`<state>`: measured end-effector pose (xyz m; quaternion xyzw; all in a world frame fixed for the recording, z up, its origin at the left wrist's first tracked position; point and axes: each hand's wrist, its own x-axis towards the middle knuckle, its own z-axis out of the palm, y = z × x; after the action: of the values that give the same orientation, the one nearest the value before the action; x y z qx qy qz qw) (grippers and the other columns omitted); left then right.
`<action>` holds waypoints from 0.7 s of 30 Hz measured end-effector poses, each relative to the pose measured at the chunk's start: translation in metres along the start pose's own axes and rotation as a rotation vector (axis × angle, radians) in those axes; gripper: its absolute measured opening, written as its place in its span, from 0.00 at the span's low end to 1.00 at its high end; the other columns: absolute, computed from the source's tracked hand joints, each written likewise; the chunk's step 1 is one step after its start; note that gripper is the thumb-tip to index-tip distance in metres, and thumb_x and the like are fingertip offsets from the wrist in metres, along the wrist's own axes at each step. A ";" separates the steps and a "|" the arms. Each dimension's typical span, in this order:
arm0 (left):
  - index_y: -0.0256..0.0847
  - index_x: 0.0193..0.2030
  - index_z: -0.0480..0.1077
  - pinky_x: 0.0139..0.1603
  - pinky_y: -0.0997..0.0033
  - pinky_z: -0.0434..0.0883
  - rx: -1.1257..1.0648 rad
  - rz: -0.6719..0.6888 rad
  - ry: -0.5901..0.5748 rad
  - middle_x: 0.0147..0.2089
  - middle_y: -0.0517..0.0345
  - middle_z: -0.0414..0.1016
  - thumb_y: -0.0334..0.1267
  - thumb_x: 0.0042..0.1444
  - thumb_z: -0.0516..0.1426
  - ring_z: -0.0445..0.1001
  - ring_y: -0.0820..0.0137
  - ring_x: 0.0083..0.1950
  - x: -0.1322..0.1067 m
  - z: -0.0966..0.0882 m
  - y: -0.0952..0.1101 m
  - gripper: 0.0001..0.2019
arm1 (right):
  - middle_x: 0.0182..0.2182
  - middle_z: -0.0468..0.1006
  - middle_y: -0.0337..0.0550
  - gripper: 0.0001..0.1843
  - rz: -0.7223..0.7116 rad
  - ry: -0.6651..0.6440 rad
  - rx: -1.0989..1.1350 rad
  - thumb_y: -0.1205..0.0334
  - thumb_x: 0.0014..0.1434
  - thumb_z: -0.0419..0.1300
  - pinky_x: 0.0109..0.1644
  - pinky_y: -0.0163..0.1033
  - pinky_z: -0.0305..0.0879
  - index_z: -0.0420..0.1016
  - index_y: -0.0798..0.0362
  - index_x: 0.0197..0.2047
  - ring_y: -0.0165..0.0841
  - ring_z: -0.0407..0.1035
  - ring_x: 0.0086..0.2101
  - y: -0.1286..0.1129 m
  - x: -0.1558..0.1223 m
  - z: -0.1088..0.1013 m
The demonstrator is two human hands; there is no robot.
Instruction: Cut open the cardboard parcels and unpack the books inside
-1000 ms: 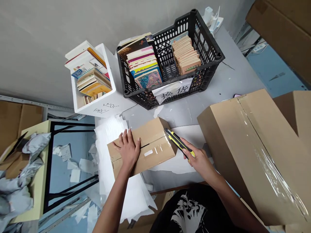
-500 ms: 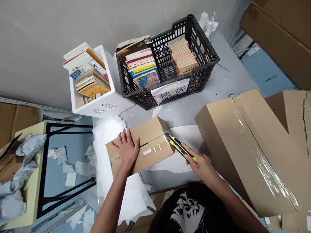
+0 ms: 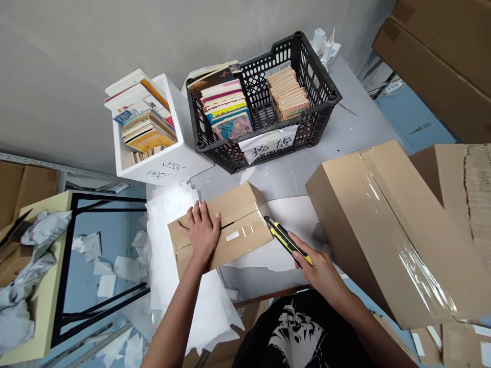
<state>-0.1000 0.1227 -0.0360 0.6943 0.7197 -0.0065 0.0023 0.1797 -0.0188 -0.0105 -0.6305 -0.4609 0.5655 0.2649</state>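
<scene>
The left hand (image 3: 201, 232) lies flat, fingers spread, on a small corrugated cardboard box (image 3: 240, 217) whose seam is sealed with glossy clear tape. The box sits on crinkled white foam sheet (image 3: 169, 220) on the grey bench (image 3: 356, 117). The right hand (image 3: 320, 273) is closed around a yellow-and-black utility knife (image 3: 286, 237), its tip at the box's taped edge, further toward the near corner than a moment earlier. A large taped carton (image 3: 387, 230) lies close on the right, and a black plastic mesh crate (image 3: 217, 153) of books sits beyond
</scene>
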 end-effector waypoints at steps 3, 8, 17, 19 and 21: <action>0.38 0.70 0.49 0.66 0.33 0.36 -0.001 -0.004 -0.006 0.70 0.42 0.52 0.50 0.64 0.40 0.49 0.52 0.70 -0.001 0.000 0.000 0.30 | 0.23 0.67 0.35 0.29 -0.001 0.006 -0.011 0.52 0.65 0.47 0.21 0.31 0.57 0.59 0.47 0.67 0.27 0.56 0.18 0.000 -0.004 0.001; 0.39 0.70 0.48 0.66 0.33 0.35 0.003 0.003 -0.008 0.70 0.42 0.52 0.50 0.64 0.40 0.48 0.53 0.70 -0.002 0.002 -0.001 0.30 | 0.22 0.68 0.35 0.29 0.001 0.029 -0.067 0.50 0.65 0.46 0.23 0.31 0.59 0.58 0.50 0.67 0.28 0.58 0.19 -0.002 -0.016 0.003; 0.40 0.70 0.47 0.65 0.30 0.37 -0.002 0.028 0.007 0.71 0.44 0.52 0.51 0.64 0.39 0.49 0.53 0.70 -0.004 0.002 -0.004 0.30 | 0.23 0.71 0.35 0.25 -0.079 0.069 -0.238 0.54 0.66 0.45 0.30 0.32 0.64 0.62 0.47 0.65 0.29 0.65 0.23 0.002 -0.038 -0.004; 0.41 0.70 0.47 0.65 0.30 0.38 -0.005 0.030 -0.008 0.71 0.44 0.52 0.51 0.64 0.38 0.49 0.52 0.70 -0.005 -0.001 -0.003 0.31 | 0.24 0.73 0.35 0.26 -0.064 0.112 -0.283 0.53 0.67 0.44 0.29 0.32 0.65 0.59 0.46 0.66 0.29 0.66 0.22 0.011 -0.039 -0.004; 0.41 0.70 0.47 0.65 0.30 0.40 -0.002 0.029 -0.037 0.71 0.45 0.51 0.51 0.64 0.37 0.49 0.52 0.70 -0.005 -0.004 -0.002 0.31 | 0.29 0.75 0.39 0.27 -0.056 0.209 -0.417 0.54 0.68 0.42 0.28 0.34 0.65 0.54 0.46 0.68 0.30 0.67 0.22 0.026 -0.035 0.002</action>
<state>-0.1013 0.1172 -0.0318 0.7044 0.7094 -0.0185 0.0167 0.1875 -0.0612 -0.0163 -0.7138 -0.5551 0.3821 0.1909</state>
